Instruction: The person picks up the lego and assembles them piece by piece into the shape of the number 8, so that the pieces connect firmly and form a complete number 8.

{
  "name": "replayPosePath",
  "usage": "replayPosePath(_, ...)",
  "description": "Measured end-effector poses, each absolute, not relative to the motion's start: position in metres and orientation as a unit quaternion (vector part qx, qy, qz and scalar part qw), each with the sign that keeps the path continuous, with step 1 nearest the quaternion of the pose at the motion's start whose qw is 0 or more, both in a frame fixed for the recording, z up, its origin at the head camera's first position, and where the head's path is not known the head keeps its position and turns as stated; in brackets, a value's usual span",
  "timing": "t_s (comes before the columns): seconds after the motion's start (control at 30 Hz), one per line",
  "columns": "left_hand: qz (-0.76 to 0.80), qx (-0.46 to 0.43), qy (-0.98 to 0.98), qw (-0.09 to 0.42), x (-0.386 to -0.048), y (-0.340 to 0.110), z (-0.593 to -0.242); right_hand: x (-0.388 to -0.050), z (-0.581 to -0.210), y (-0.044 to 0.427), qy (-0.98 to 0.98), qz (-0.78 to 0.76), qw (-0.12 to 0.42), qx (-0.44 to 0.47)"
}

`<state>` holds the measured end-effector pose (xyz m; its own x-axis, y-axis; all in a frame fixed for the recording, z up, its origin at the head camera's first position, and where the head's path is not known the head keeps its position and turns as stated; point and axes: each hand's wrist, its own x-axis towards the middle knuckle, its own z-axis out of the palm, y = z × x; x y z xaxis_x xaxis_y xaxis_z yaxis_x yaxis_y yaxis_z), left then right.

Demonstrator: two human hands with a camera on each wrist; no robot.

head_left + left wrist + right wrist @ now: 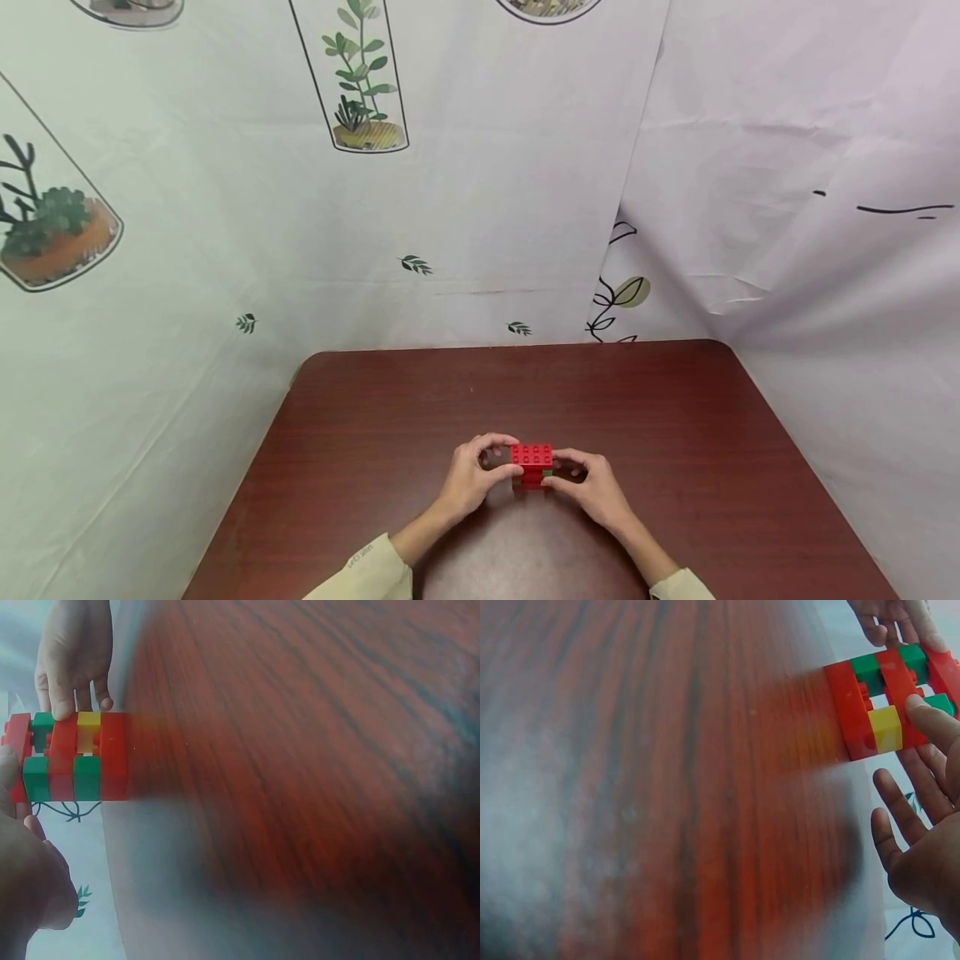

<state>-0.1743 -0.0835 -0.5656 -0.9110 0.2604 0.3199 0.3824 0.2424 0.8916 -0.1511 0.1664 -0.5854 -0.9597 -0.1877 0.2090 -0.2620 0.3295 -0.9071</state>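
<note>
A small stack of toy building blocks [532,456] stands on the brown table, with a studded red brick on top. Seen side-on in the left wrist view, a bottom red brick [114,757], a middle red brick [63,761] and the top one alternate with smaller green blocks [86,778] and a yellow block [886,729]. Gaps show between the small blocks. My left hand [467,479] pinches the top red brick between thumb and fingers. From the opposite side, my right hand [600,492] grips the stack at the middle red brick, its thumb on the near face.
The reddish-brown wooden table [360,417] has rounded far corners and a glossy surface. White cloth [480,192] printed with plants and leaves hangs behind it and along both sides.
</note>
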Motion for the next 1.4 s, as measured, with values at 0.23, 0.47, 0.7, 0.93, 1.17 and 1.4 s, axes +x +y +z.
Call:
replayPosePath(0.23,-0.572,-0.213,-0.790,0.060,-0.174,-0.084,-0.571,-0.152,-0.587,0.167,-0.816,0.559,0.038,0.144)
replayPosePath(0.47,-0.570,-0.201,-0.794,0.061,-0.174,-0.084,-0.576,-0.152,-0.589,0.166,-0.815,0.559,0.044,0.147)
replayPosePath(0.7,-0.578,-0.203,-0.787,0.072,-0.175,-0.083,-0.578,-0.152,-0.586,0.167,-0.813,0.563,0.042,0.144)
replayPosePath(0.93,-0.568,-0.202,-0.795,0.074,-0.173,-0.083,-0.574,-0.151,-0.585,0.166,-0.811,0.567,0.036,0.143)
replayPosePath(1.17,-0.562,-0.204,-0.797,0.082,-0.172,-0.083,-0.576,-0.152,-0.581,0.164,-0.776,0.605,0.065,0.166)
replayPosePath(1.4,-0.563,-0.203,-0.797,0.081,-0.172,-0.083,-0.575,-0.151,-0.571,0.164,-0.756,0.622,0.089,0.183)
